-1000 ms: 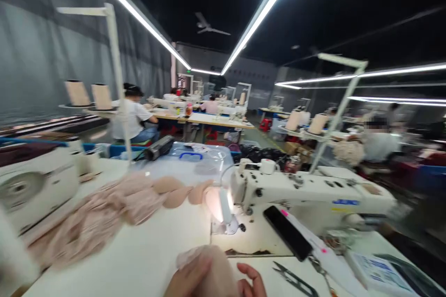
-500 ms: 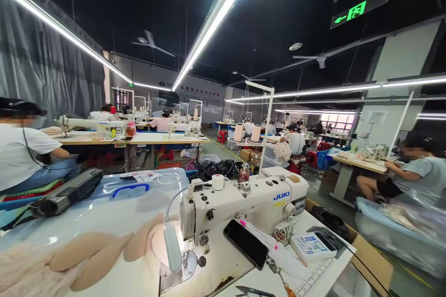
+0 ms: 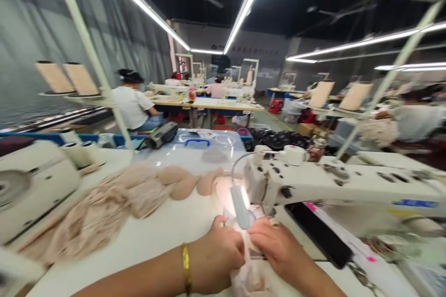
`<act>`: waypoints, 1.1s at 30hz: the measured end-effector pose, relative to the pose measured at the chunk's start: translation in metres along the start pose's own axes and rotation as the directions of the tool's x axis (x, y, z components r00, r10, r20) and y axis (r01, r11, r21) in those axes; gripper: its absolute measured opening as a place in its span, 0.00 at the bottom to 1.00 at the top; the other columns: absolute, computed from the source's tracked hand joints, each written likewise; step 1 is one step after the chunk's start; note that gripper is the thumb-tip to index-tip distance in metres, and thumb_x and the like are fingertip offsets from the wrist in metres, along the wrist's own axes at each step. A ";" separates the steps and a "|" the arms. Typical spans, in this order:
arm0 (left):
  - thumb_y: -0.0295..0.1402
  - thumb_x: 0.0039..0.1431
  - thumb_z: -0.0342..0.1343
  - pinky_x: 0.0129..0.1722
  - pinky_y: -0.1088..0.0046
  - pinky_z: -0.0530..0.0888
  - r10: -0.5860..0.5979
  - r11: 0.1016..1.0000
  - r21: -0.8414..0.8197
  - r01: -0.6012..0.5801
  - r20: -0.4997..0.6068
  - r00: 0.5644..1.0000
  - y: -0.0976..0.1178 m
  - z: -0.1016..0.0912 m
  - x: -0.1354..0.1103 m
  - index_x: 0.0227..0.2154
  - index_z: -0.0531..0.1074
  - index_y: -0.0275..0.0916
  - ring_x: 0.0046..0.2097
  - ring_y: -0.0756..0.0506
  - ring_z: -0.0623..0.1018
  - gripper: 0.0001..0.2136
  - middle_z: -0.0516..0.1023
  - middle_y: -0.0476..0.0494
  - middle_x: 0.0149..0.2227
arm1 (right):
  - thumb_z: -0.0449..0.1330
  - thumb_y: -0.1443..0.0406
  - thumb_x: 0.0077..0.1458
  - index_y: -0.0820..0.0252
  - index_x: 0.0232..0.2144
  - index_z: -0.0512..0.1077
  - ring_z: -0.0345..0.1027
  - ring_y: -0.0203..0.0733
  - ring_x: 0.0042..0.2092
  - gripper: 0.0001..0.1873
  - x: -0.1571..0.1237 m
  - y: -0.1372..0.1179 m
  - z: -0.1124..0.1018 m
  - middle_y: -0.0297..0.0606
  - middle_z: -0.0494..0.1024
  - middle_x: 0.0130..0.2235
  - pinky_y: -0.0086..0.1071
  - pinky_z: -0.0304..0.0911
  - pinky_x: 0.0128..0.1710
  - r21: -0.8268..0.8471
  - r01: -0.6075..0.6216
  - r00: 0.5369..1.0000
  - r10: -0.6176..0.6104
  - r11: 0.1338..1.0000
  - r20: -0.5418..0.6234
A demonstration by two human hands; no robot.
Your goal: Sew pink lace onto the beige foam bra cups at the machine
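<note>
Pale pink, lace-like fabric (image 3: 251, 280) lies before the needle area of a white sewing machine (image 3: 327, 185) and hangs toward me. My left hand (image 3: 218, 253), a gold bracelet on its wrist, is closed on the fabric's left side. On the other side my right hand (image 3: 278, 243) pinches it, fingers pressed together close to the needle area. A small lit lamp (image 3: 239, 206) on a bent stalk hides the needle and part of the fabric. Joined beige cups (image 3: 183, 183) and crumpled beige lace (image 3: 101, 213) trail off to the left of the machine.
A black phone (image 3: 318, 234) lies under the machine arm, beside a pink-tipped pen. Another machine (image 3: 35, 185) stands at the left, with thread cones (image 3: 81, 79) on a stand. Behind the table is a clear plastic bin lid (image 3: 167, 151). Other people sit at machines farther off.
My view has swung left and down. Both my hands and forearms have come into view, holding fabric at the machine. The left-hand machine and crumpled lace now show more fully.
</note>
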State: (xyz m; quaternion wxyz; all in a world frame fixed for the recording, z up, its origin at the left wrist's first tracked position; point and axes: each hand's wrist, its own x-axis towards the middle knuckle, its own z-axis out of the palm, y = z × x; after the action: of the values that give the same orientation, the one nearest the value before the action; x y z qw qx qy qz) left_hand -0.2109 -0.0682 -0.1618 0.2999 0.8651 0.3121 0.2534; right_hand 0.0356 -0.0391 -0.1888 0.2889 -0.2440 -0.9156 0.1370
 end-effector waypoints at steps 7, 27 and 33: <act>0.27 0.44 0.63 0.45 0.55 0.54 -0.029 0.947 0.322 0.002 0.078 0.997 0.005 0.019 -0.002 0.19 0.65 0.36 0.33 0.48 0.63 0.10 0.80 0.45 0.38 | 0.49 0.76 0.64 0.55 0.38 0.75 0.72 0.42 0.39 0.18 -0.002 0.001 -0.007 0.37 0.82 0.37 0.30 0.67 0.34 -0.152 0.041 0.992 -0.023 0.988 0.121; 0.29 0.43 0.65 0.43 0.57 0.51 -0.065 0.963 0.258 0.082 -0.074 0.995 -0.006 0.051 0.008 0.22 0.71 0.37 0.40 0.43 0.68 0.07 0.76 0.42 0.45 | 0.50 0.66 0.67 0.44 0.53 0.80 0.81 0.49 0.45 0.23 -0.018 0.023 0.002 0.38 0.86 0.47 0.35 0.77 0.42 -0.167 -0.235 0.966 0.249 0.958 0.067; 0.30 0.41 0.66 0.43 0.57 0.51 -0.086 0.976 0.200 0.093 -0.041 0.995 -0.017 0.057 0.005 0.20 0.68 0.36 0.38 0.44 0.68 0.10 0.76 0.39 0.47 | 0.49 0.67 0.66 0.42 0.54 0.80 0.81 0.48 0.43 0.24 -0.023 0.025 0.010 0.38 0.86 0.48 0.33 0.76 0.39 -0.219 -0.220 0.975 0.223 0.951 -0.012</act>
State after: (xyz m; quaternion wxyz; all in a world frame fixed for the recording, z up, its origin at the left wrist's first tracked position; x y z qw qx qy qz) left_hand -0.1779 -0.0749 -0.2113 0.2170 0.8720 0.3794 0.2206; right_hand 0.0552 -0.0310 -0.2171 0.2371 -0.3746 -0.8937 0.0685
